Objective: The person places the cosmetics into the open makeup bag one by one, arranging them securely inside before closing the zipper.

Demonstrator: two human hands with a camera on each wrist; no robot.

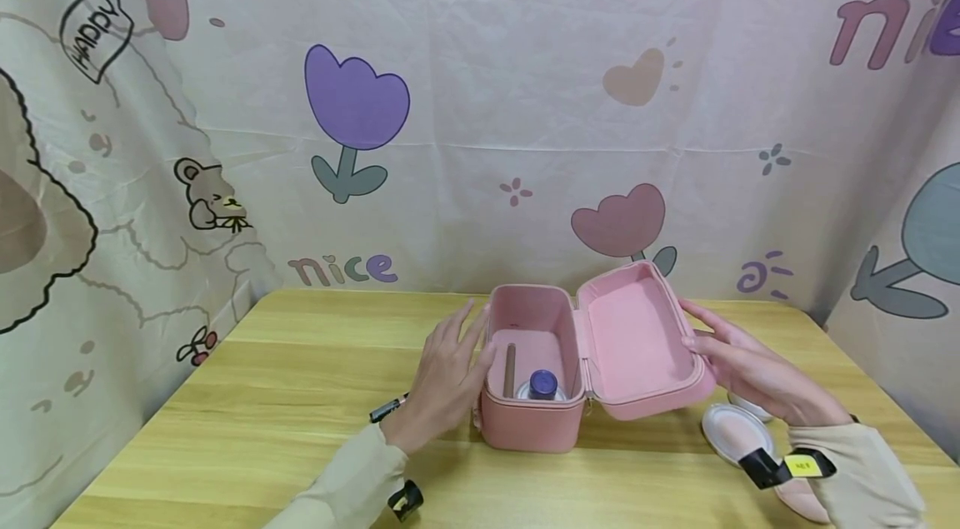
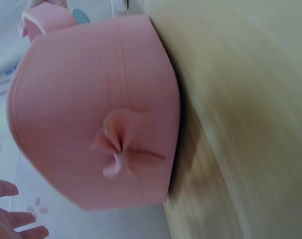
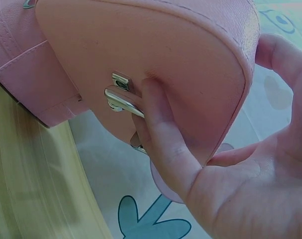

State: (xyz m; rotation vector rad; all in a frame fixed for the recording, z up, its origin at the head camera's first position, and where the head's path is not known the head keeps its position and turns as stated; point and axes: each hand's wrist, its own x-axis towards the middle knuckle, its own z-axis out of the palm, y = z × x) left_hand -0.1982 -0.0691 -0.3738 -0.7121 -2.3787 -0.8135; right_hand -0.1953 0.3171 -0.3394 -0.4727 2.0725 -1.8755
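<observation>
A pink case (image 1: 530,429) stands on the table with its hinged lid (image 1: 637,337) swung out to the right. Inside lie a brown stick (image 1: 510,371) and a blue-capped container (image 1: 543,384), its lower part partly hidden by the front rim. My right hand (image 1: 757,362) grips the lid by its outer edge; in the right wrist view one finger rests on the lid's outside beside a metal handle fitting (image 3: 121,102). My left hand (image 1: 446,366) is at the case's left side, fingers extended; whether it touches is unclear. The left wrist view shows a bow (image 2: 122,144) on the case.
To the right, partly behind my sleeve, lie a round pale disc (image 1: 735,433), a second pale round thing (image 1: 750,406) and a pink object (image 1: 802,500). A dark pen-like item (image 1: 387,410) lies left of the case. A printed curtain (image 1: 465,96) hangs behind the wooden table (image 1: 262,396).
</observation>
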